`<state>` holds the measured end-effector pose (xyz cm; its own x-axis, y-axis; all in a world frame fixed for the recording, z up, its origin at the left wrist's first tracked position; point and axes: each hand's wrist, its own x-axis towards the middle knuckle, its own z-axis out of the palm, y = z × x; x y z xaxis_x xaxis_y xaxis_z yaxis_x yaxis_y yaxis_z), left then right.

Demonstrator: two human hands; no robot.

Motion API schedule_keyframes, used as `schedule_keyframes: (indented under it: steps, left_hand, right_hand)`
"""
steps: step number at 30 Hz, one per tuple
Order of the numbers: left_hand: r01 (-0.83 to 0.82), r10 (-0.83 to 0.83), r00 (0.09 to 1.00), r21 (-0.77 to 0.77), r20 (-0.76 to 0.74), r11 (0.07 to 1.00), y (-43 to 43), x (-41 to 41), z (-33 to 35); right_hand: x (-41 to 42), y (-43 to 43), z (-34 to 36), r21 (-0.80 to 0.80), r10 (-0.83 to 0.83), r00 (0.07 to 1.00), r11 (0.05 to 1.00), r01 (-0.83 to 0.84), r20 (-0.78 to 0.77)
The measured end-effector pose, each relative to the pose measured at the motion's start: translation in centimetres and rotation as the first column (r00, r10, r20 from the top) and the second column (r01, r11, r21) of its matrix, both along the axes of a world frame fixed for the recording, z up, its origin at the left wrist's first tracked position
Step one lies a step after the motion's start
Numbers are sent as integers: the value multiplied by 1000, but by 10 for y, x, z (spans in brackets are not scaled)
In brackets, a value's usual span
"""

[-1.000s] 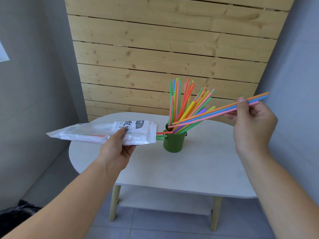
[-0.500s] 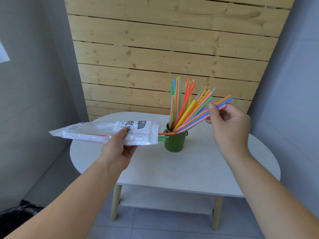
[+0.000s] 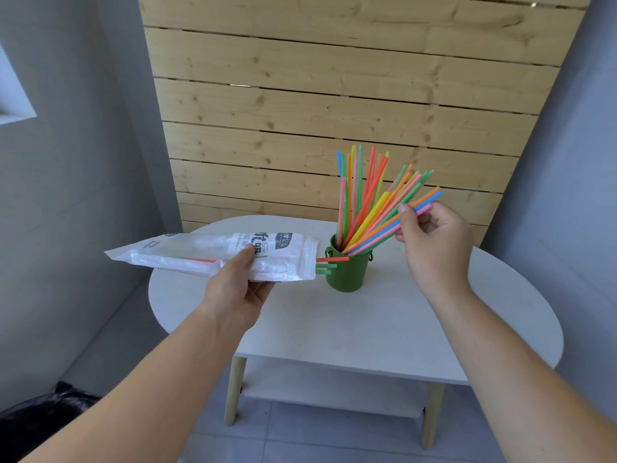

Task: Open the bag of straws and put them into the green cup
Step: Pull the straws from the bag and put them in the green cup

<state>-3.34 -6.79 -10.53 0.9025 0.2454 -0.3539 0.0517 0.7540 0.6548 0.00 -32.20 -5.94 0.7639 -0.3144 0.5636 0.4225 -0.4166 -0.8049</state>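
Note:
A green cup (image 3: pixel 347 274) stands on the white table (image 3: pixel 367 325), full of several coloured straws (image 3: pixel 360 198) fanning up and to the right. My right hand (image 3: pixel 434 242) pinches an orange, a blue and a pink straw (image 3: pixel 424 203) near their upper ends; their lower ends sit in the cup. My left hand (image 3: pixel 240 292) holds the clear plastic straw bag (image 3: pixel 213 252) level, left of the cup. A red and two green straws (image 3: pixel 329 265) poke out of the bag's open right end, just in front of the cup.
A pale wooden slat wall (image 3: pixel 334 111) rises behind the table. Grey walls stand on both sides. A black bag (image 3: pixel 40 419) lies on the floor at lower left. The table has a lower shelf (image 3: pixel 334 392) and wooden legs.
My right hand has moved left and down toward the cup, sliding the orange, blue and pink straws deeper into it. The left hand and the bag have held still.

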Motion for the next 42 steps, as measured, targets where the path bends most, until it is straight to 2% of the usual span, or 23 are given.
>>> schedule_keyframes:
  steps: [5, 12, 23, 28, 39, 42]
  left_hand:
    - [2, -2, 1000, -4, 7, 1000, 0, 0, 0]
    - [21, -21, 1000, 1, 2, 1000, -2, 0, -1]
    - [26, -26, 1000, 0, 3, 1000, -4, -2, 1]
    - [30, -30, 1000, -1, 7, 1000, -5, -3, 1]
    - [22, -22, 1000, -7, 3, 1000, -4, -3, 1]
    - [21, -21, 1000, -6, 0, 1000, -3, -2, 2]
  right_hand:
    - [2, -3, -5, -29, 15, 1000, 999, -16, -22]
    - [-1, -1, -9, 85, 56, 997, 995, -52, -53]
    - [-1, -3, -17, 76, 34, 991, 997, -25, -130]
    - [-1, -3, -16, 156, 74, 986, 986, -50, -151]
    - [0, 7, -19, -28, 44, 989, 998, -48, -144]
    - [3, -1, -17, -33, 21, 984, 999, -27, -175]
